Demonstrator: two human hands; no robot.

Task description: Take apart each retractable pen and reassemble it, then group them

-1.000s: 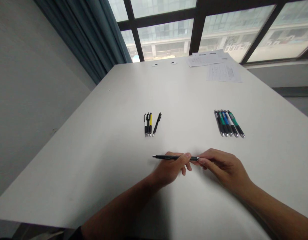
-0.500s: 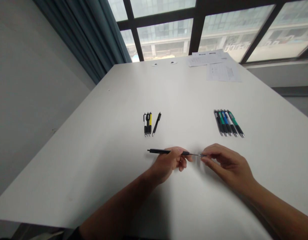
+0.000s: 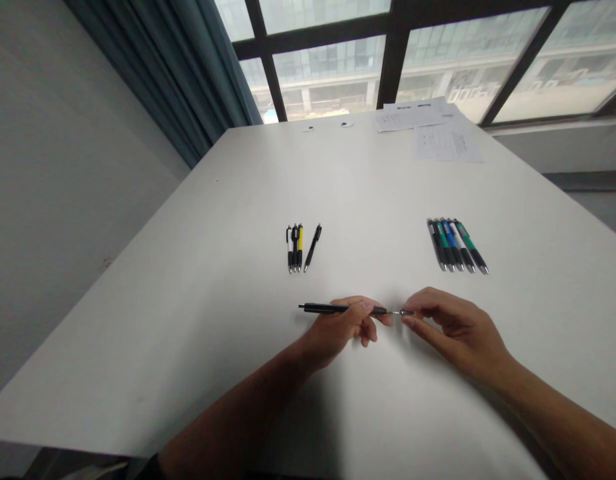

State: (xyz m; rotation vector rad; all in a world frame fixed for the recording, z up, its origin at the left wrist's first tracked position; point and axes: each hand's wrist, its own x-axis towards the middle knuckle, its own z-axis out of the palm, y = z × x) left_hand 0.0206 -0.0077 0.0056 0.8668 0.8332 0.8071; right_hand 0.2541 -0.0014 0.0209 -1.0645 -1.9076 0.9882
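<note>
- And there's the change: the hands have drawn apart, and a thin metal rod point(image 3: 401, 312) now shows at the front of the black pen point(image 3: 328, 308), where a second ago the dark body ran almost up to the right hand point(image 3: 458, 327).
- Left hand point(image 3: 338, 327): clenched around the barrel, fingers curled in, with the pen's rear end poking out to the left.
- Right hand: a tight pinch on the far end of the rod, the other fingers drawn in behind. The rod is too small and blurred to say whether it's a refill or part of the pen's tip.
- The pen sits level between the two hands, out over the near part of the white table point(image 3: 138, 333). Whether it's touching the surface, this view can't settle.
- Up ahead on the left, a small group of four pens point(image 3: 295, 248) lies well away from the hands: three side by side, one slightly apart.
- Over to the right, five pens point(image 3: 457, 245) in black, green, blue and white lie fanned closely together, also out of reach of the fingers.
- At the far edge, sheets of printed paper point(image 3: 447, 143) lie in front of a large window point(image 3: 328, 73), with a blue-green curtain point(image 3: 158, 67) hanging to the left.
</note>
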